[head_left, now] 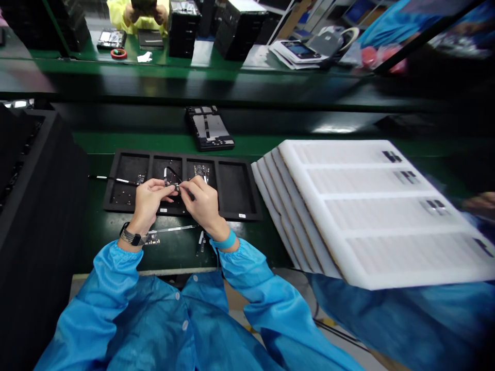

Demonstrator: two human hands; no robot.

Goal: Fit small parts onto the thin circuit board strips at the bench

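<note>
My left hand [149, 200] is closed, its thumb and fingertips pinching a small circuit board [177, 188] above a black foam tray [240, 198]. A thin black cable [172, 170] with a white label loops up from the board. At the board's right edge my right hand [201, 202] pinches the cable's end, largely hidden by the fingers. More small boards [201, 171] lie in the tray's compartments. Another black cable [116, 179] with white labels runs out over the tray's left side. On the green bench in front lie a flat strip cable [174, 228] and a small board [152, 238].
A stack of white foam trays [328, 206] stands to the right, black foam trays [42, 206] to the left. Behind the foam tray lies a black device housing [209, 128]. Across the bench, a person in yellow [119, 13] works near stacked black units [183, 31].
</note>
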